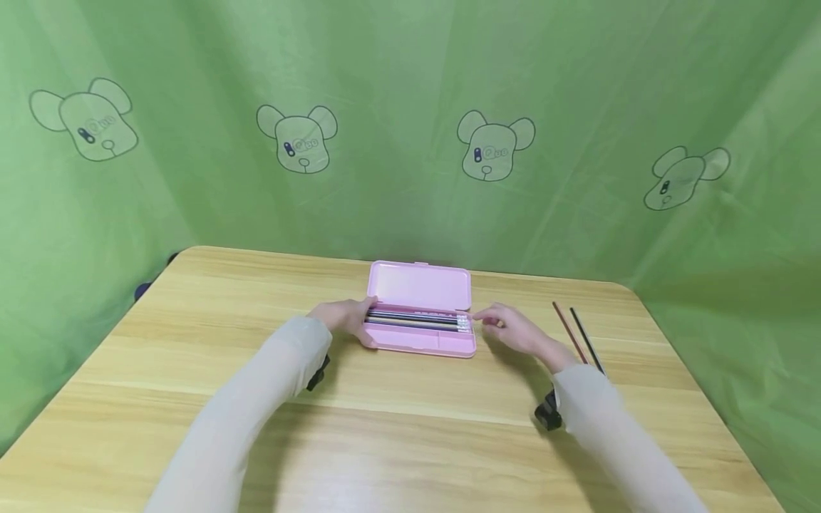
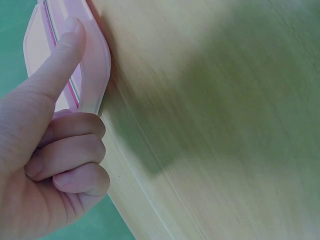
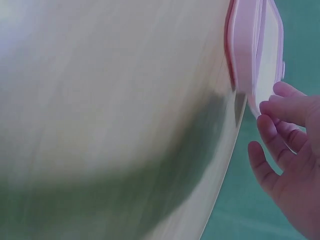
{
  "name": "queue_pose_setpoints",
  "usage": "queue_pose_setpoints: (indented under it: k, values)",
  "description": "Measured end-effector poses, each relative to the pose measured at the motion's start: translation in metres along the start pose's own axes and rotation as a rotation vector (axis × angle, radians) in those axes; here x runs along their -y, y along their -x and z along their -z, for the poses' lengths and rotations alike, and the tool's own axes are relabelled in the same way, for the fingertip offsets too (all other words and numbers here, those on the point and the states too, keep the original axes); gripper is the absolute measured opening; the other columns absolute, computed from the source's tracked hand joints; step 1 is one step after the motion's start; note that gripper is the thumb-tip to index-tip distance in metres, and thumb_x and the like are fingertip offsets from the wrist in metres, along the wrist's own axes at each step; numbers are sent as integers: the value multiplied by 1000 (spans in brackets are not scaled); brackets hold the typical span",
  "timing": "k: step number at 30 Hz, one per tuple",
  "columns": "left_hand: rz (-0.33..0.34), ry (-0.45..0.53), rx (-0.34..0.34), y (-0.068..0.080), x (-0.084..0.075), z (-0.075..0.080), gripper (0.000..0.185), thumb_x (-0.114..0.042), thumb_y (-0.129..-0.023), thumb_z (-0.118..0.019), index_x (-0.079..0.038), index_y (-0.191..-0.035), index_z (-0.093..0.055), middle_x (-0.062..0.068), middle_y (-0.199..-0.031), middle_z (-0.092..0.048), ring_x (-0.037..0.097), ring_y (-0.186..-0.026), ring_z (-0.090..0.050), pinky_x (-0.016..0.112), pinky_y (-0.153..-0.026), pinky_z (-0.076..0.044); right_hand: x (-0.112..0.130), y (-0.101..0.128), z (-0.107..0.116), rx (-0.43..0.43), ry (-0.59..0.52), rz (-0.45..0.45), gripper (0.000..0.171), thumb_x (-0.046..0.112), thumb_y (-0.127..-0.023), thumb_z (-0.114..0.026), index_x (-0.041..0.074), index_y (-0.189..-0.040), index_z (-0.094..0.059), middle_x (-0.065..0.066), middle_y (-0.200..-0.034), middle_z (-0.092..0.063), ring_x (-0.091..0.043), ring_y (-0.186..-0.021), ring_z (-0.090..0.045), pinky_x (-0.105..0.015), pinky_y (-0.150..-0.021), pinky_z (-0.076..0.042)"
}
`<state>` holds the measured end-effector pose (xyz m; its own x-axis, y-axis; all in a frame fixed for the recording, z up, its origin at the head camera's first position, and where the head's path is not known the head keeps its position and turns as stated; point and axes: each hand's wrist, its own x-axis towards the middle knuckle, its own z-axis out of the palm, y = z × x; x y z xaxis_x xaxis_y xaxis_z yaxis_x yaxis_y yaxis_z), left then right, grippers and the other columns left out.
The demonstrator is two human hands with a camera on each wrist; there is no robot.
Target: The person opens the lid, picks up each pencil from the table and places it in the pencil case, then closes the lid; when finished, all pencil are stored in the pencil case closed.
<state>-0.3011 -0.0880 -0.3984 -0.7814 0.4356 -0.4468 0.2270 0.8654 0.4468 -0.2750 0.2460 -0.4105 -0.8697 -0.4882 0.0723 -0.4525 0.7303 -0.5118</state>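
A pink pencil case [image 1: 420,335] lies open in the middle of the wooden surface [image 1: 385,427], its lid tipped back and a row of pencils [image 1: 417,319] inside the tray. The left hand [image 1: 346,317] grips the case's left end, thumb [image 2: 60,60] stretched along its rim and the other fingers curled. The right hand [image 1: 513,329] hovers just beside the case's right end, fingers loosely bent and grasping nothing, while two loose pencils [image 1: 577,331] lie further right of the case.

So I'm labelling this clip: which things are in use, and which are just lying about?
In use: pink case, open; pencils in it; left hand on its end; right hand beside it.
Lying about: two loose pencils on the table.
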Motion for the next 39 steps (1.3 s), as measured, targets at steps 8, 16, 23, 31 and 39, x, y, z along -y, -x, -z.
queue_pose_setpoints:
  k: [8,16,23,31,39]
  values:
    - [14,8,-2,3,-1,-1,106,-38,-74,-76,-10,-151,-8,21,-150,-30,35,-139,-30,45,-117,-23,-17,24,12,-20,-10,-75,31,-6,-85,-54,-10,-115,-57,-23,-97,-61,-28,-89,-58,-44,-82,-51]
    - [17,-5,-8,4,-2,-1,105,-39,-75,-75,-10,-151,-8,20,-151,-29,33,-140,-29,44,-118,-23,-32,46,29,-42,47,-133,31,-4,-85,-55,-12,-115,-57,-26,-99,-63,-28,-84,-58,-45,-78,-51]
    - [17,-11,-15,5,-3,-1,105,-40,-75,-76,-10,-150,-10,19,-150,-32,33,-139,-31,44,-117,-26,-48,65,39,-81,76,-195,32,-4,-84,-57,-13,-115,-56,-27,-96,-63,-28,-80,-59,-38,-71,-51]
    - [20,0,-14,5,-3,-1,105,-40,-75,-76,-11,-151,-9,19,-151,-30,33,-139,-30,44,-117,-24,-64,79,45,-88,68,-242,39,-3,-82,-61,-17,-117,-52,-28,-93,-61,-37,-86,-58,-50,-78,-51]
    - [17,4,-14,6,-3,0,105,-40,-75,-75,-10,-151,-9,20,-150,-31,33,-139,-32,45,-117,-25,-72,87,47,-83,71,-286,42,-1,-80,-63,-17,-117,-51,-28,-93,-59,-42,-88,-58,-55,-79,-50]
